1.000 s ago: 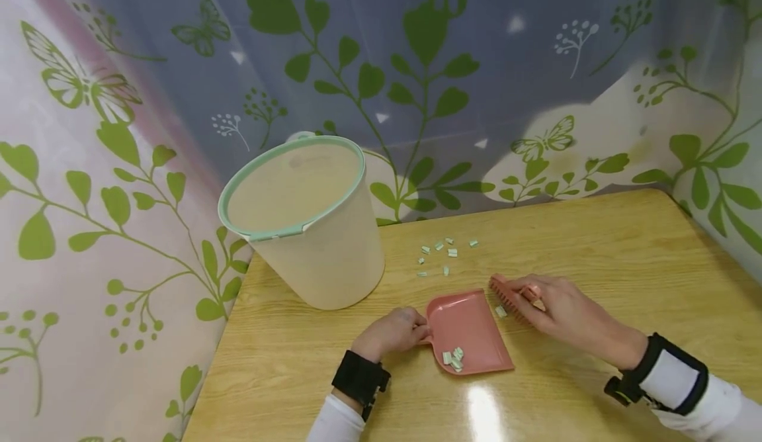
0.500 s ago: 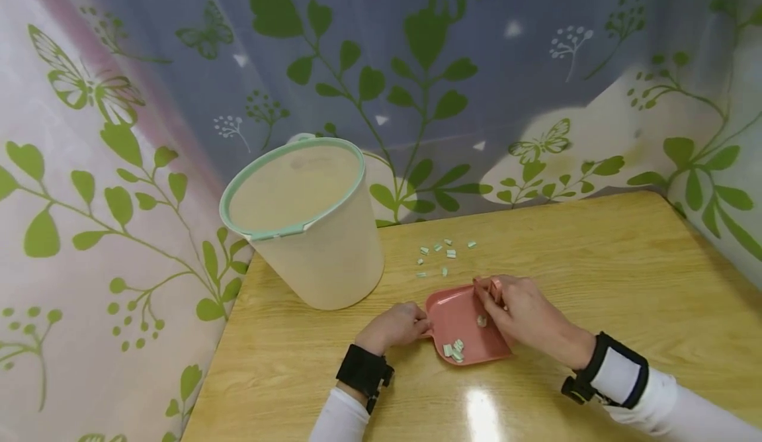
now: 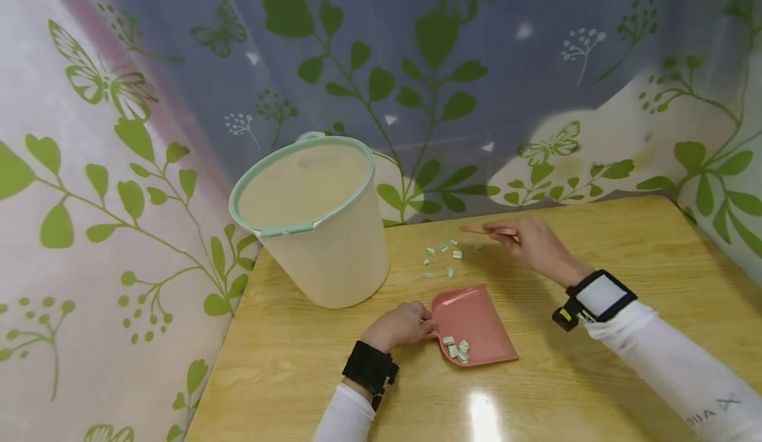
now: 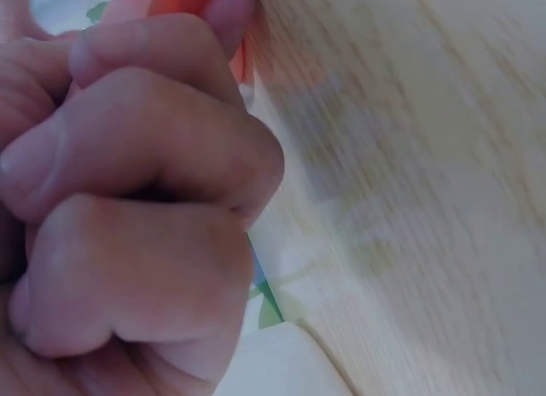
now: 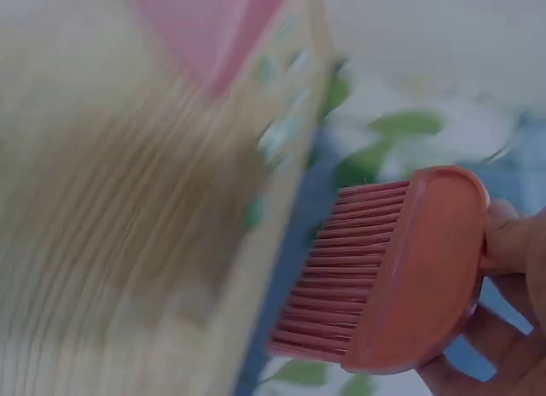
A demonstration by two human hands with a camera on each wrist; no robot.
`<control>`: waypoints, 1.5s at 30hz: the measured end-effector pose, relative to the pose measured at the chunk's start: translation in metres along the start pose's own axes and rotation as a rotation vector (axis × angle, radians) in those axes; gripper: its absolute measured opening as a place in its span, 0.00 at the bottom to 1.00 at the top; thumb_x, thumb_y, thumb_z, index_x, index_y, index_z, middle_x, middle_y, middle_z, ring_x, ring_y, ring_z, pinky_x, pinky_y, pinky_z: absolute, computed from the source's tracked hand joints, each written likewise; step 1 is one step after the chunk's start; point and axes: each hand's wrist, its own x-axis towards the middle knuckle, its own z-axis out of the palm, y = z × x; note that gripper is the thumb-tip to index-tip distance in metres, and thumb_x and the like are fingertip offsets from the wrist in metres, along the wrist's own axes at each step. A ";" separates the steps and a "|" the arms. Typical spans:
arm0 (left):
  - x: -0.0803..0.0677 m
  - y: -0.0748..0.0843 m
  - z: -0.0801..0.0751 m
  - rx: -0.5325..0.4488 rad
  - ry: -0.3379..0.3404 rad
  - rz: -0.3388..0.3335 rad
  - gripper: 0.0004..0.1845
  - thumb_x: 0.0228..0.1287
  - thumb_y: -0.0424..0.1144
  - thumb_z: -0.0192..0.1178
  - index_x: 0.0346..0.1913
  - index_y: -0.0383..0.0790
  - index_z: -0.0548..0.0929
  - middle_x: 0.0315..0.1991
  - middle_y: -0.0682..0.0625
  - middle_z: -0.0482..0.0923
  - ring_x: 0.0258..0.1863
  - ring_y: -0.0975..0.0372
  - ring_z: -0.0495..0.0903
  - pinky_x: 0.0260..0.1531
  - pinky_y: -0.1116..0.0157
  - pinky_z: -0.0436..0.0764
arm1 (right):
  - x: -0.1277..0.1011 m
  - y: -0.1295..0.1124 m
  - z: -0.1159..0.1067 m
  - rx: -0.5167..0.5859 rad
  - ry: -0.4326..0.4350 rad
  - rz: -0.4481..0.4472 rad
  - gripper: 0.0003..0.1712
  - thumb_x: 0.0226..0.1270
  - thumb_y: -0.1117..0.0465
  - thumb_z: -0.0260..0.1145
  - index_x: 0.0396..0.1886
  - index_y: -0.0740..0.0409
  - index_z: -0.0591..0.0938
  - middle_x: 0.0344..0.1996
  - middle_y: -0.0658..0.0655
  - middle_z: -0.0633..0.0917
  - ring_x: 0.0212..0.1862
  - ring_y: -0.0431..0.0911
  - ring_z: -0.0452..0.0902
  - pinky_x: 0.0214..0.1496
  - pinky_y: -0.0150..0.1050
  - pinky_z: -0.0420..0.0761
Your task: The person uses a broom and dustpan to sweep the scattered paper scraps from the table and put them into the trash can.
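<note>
My left hand (image 3: pixel 399 326) grips the short handle of a pink dustpan (image 3: pixel 476 319), which lies on the table with its wide edge facing right. Several small pale green pieces (image 3: pixel 457 349) are gathered in the pan near its handle side. My right hand (image 3: pixel 538 247) holds a small pink brush (image 5: pixel 418 276) by its handle, raised over the far part of the table. Beneath and left of the brush, several more pale green pieces (image 3: pixel 443 249) are scattered on the wood. In the left wrist view, curled fingers (image 4: pixel 153 148) hide most of the dustpan.
A tall cream bucket (image 3: pixel 333 263) with a mint green rim stands at the table's back left, left of the scattered pieces. The wooden table (image 3: pixel 595 376) meets a leaf-patterned curtain (image 3: pixel 464 98) at its far edge.
The right hand swept the brush left over the dustpan, then lifted it away toward the back. Another green piece now lies in the pan. The left hand keeps its grip.
</note>
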 end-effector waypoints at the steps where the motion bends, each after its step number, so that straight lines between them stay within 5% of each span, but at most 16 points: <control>1: 0.001 0.000 0.001 0.001 -0.001 -0.001 0.14 0.78 0.45 0.56 0.43 0.43 0.89 0.39 0.52 0.79 0.33 0.64 0.73 0.35 0.68 0.73 | 0.004 0.010 0.000 -0.024 -0.013 -0.009 0.15 0.70 0.72 0.65 0.55 0.65 0.86 0.44 0.66 0.90 0.17 0.37 0.60 0.23 0.33 0.60; 7: 0.002 0.002 0.006 0.029 -0.008 0.005 0.15 0.78 0.47 0.56 0.47 0.42 0.89 0.48 0.50 0.80 0.40 0.63 0.75 0.42 0.67 0.75 | -0.004 0.037 -0.001 -0.031 -0.133 -0.005 0.10 0.67 0.71 0.69 0.45 0.62 0.90 0.42 0.62 0.91 0.38 0.52 0.87 0.36 0.40 0.80; 14: -0.002 0.000 0.002 -0.015 0.011 -0.051 0.16 0.77 0.48 0.57 0.52 0.41 0.88 0.48 0.51 0.79 0.41 0.62 0.75 0.44 0.65 0.76 | -0.022 0.018 -0.027 0.008 -0.245 0.003 0.09 0.66 0.71 0.69 0.41 0.57 0.91 0.40 0.57 0.91 0.38 0.48 0.86 0.35 0.35 0.77; 25: 0.004 0.001 0.003 -0.043 0.000 -0.033 0.16 0.78 0.47 0.57 0.52 0.40 0.88 0.46 0.51 0.78 0.39 0.62 0.73 0.41 0.66 0.74 | -0.049 0.012 -0.036 0.058 -0.294 -0.031 0.09 0.68 0.70 0.69 0.44 0.57 0.91 0.40 0.56 0.91 0.32 0.38 0.85 0.30 0.31 0.71; 29: 0.004 0.001 0.002 -0.043 0.005 -0.046 0.17 0.78 0.48 0.56 0.54 0.39 0.86 0.48 0.51 0.79 0.40 0.61 0.74 0.42 0.65 0.75 | -0.060 0.009 -0.041 -0.055 -0.202 0.005 0.12 0.70 0.66 0.69 0.51 0.58 0.89 0.38 0.56 0.91 0.22 0.34 0.71 0.25 0.32 0.66; 34: 0.003 0.000 0.003 -0.048 0.003 -0.030 0.15 0.78 0.47 0.57 0.49 0.40 0.88 0.42 0.51 0.76 0.36 0.62 0.73 0.36 0.66 0.72 | -0.071 0.014 -0.025 -0.189 -0.018 0.005 0.15 0.70 0.68 0.68 0.54 0.68 0.85 0.45 0.66 0.89 0.33 0.46 0.85 0.30 0.39 0.81; 37: 0.003 0.000 0.004 -0.052 -0.009 -0.017 0.15 0.78 0.47 0.57 0.45 0.41 0.88 0.38 0.52 0.75 0.32 0.62 0.73 0.32 0.67 0.71 | -0.079 0.007 -0.012 -0.129 0.013 0.046 0.07 0.73 0.67 0.65 0.40 0.68 0.86 0.33 0.63 0.89 0.25 0.42 0.80 0.24 0.36 0.77; 40: 0.003 0.000 0.004 -0.041 -0.015 -0.015 0.15 0.78 0.47 0.56 0.42 0.42 0.88 0.35 0.53 0.73 0.30 0.63 0.72 0.30 0.68 0.70 | -0.082 -0.010 -0.002 -0.028 0.002 0.091 0.15 0.77 0.62 0.62 0.25 0.56 0.78 0.16 0.49 0.79 0.15 0.34 0.65 0.18 0.31 0.66; 43: 0.005 0.000 0.002 -0.032 -0.014 -0.001 0.15 0.78 0.46 0.56 0.38 0.43 0.87 0.31 0.53 0.73 0.26 0.64 0.71 0.27 0.68 0.69 | -0.079 -0.028 0.008 0.053 -0.005 0.101 0.21 0.79 0.60 0.60 0.22 0.48 0.69 0.11 0.42 0.70 0.12 0.31 0.61 0.16 0.30 0.64; 45: 0.005 0.000 0.000 -0.035 -0.016 0.005 0.15 0.79 0.45 0.55 0.36 0.43 0.86 0.29 0.54 0.71 0.24 0.65 0.69 0.26 0.69 0.68 | -0.075 -0.038 0.014 0.072 0.014 0.076 0.21 0.78 0.62 0.61 0.22 0.47 0.68 0.17 0.45 0.80 0.14 0.30 0.63 0.17 0.30 0.65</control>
